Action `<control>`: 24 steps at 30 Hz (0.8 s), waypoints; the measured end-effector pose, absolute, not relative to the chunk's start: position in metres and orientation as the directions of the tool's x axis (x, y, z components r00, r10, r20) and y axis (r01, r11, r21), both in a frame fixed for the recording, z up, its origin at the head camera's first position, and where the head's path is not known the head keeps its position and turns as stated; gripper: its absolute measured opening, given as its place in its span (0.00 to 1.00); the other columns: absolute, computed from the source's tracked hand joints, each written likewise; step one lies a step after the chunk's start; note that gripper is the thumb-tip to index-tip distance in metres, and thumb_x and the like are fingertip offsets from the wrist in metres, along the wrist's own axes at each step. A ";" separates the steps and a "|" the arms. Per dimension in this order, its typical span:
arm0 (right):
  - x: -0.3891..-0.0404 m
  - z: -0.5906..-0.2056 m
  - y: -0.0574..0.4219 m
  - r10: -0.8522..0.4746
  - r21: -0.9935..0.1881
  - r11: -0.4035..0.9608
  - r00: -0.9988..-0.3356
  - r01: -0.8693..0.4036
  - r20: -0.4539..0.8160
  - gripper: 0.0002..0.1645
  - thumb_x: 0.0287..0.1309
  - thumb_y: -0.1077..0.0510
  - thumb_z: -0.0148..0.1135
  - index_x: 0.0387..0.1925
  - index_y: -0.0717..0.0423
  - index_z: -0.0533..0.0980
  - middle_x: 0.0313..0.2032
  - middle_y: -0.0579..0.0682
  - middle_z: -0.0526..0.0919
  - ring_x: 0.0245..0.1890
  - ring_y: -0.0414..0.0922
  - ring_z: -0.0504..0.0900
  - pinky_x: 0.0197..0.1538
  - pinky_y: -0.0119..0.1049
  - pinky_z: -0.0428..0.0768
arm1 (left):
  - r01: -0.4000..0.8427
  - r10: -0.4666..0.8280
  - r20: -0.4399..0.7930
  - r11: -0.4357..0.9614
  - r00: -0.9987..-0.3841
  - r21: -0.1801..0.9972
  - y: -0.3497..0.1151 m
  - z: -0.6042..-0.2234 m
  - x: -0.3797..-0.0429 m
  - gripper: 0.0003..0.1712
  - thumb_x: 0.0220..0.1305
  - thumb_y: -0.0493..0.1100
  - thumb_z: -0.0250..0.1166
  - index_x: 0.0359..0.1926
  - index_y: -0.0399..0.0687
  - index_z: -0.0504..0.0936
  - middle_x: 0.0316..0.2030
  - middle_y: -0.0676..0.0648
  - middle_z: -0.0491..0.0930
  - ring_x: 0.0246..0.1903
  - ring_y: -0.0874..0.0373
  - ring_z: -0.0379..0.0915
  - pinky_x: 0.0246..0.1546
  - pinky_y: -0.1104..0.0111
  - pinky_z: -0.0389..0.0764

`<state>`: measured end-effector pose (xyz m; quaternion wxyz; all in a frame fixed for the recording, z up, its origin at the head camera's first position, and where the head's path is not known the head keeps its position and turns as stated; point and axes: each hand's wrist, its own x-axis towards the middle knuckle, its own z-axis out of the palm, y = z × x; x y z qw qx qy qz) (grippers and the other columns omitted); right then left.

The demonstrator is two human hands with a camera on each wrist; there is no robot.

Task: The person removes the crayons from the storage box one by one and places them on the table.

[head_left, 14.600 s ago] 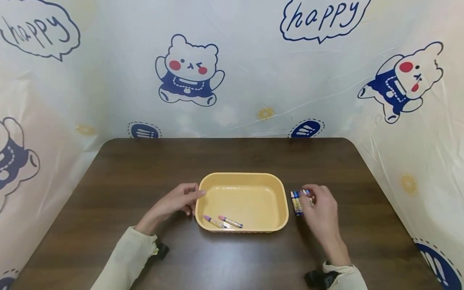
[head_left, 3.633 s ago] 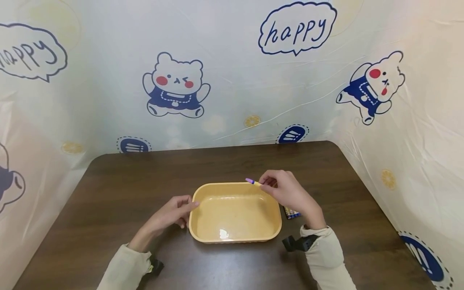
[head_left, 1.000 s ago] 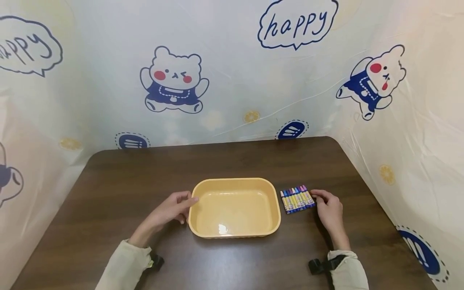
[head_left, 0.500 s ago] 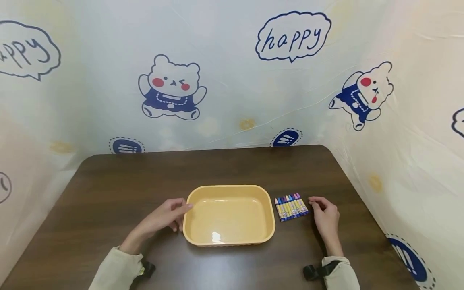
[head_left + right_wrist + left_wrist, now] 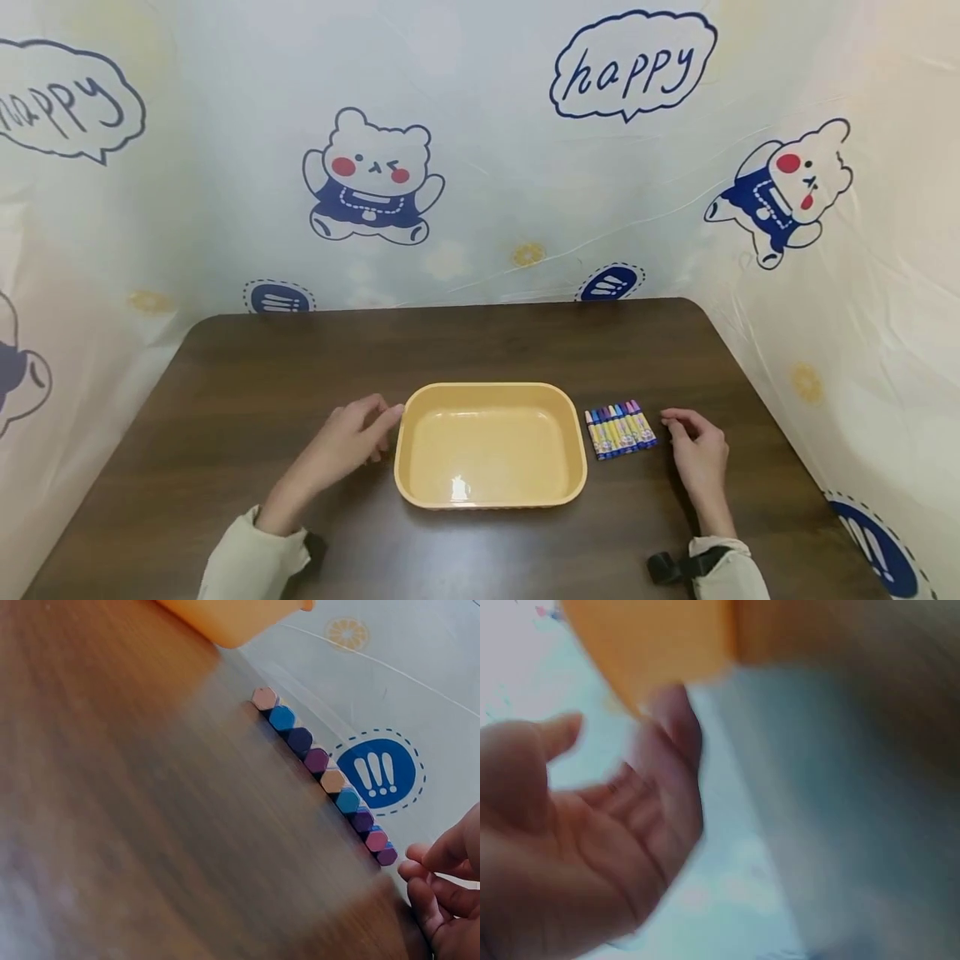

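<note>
A yellow tray [image 5: 491, 446] stands on the dark table, and its bare floor shows. At its left rim is my left hand [image 5: 341, 446], thumb tip beside the edge. In the left wrist view that hand's [image 5: 592, 840] fingers bend loosely below the tray [image 5: 660, 637], thumb apart, gripping nothing. Right of the tray, several crayons [image 5: 621, 430] lie side by side in a flat row, their coloured hexagonal ends [image 5: 316, 760] lined up in the right wrist view. My right hand [image 5: 701, 458] rests just right of the row, fingers loosely bent, nothing in them.
The brown wooden table [image 5: 480, 342] has rounded back corners. A pale printed sheet [image 5: 487, 167] with bears and speech bubbles rises behind and beside it. A black wrist strap [image 5: 686, 567] sits at my right cuff.
Two crayons lay in the tray at first; later my right hand held a purple-tipped one over its rim. Now the crayons lie in a row. My left thumb has come off the rim.
</note>
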<state>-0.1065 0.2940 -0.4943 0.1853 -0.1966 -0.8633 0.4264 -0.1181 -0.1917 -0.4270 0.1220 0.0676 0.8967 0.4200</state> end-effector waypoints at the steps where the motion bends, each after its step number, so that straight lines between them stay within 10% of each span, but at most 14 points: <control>1: -0.105 -0.495 0.295 0.500 -0.811 0.555 -0.854 0.187 0.146 0.09 0.67 0.59 0.60 0.38 0.53 0.86 0.35 0.51 0.88 0.29 0.33 0.77 0.33 0.24 0.72 | 0.035 0.199 -0.141 0.685 -0.970 0.727 -0.187 -0.423 -0.115 0.19 0.72 0.57 0.58 0.38 0.45 0.76 0.22 0.48 0.77 0.20 0.56 0.73 0.22 0.65 0.76; 8: -0.099 -0.496 0.296 0.495 -0.817 0.547 -0.858 0.185 0.137 0.09 0.67 0.60 0.59 0.39 0.55 0.85 0.35 0.53 0.88 0.28 0.34 0.78 0.31 0.23 0.73 | -0.019 0.122 -0.146 0.699 -0.982 0.715 -0.173 -0.410 -0.106 0.22 0.69 0.39 0.63 0.60 0.44 0.66 0.21 0.45 0.76 0.15 0.55 0.74 0.16 0.67 0.77; 18: -0.088 -0.494 0.298 0.443 -0.754 0.631 -0.882 0.180 0.159 0.08 0.67 0.58 0.60 0.40 0.53 0.85 0.37 0.51 0.88 0.32 0.26 0.75 0.39 0.29 0.69 | 0.010 0.087 -0.092 0.778 -0.992 0.628 -0.170 -0.417 -0.098 0.17 0.69 0.37 0.61 0.56 0.43 0.69 0.18 0.48 0.71 0.13 0.58 0.69 0.14 0.69 0.72; 24: -0.071 -0.480 0.301 0.279 -0.643 0.765 -0.923 0.046 0.266 0.10 0.67 0.60 0.61 0.46 0.59 0.82 0.40 0.55 0.86 0.39 0.43 0.79 0.42 0.33 0.70 | 0.132 0.135 0.029 0.862 -0.990 0.490 -0.168 -0.417 -0.081 0.18 0.69 0.42 0.63 0.55 0.45 0.71 0.18 0.50 0.71 0.15 0.59 0.67 0.16 0.66 0.69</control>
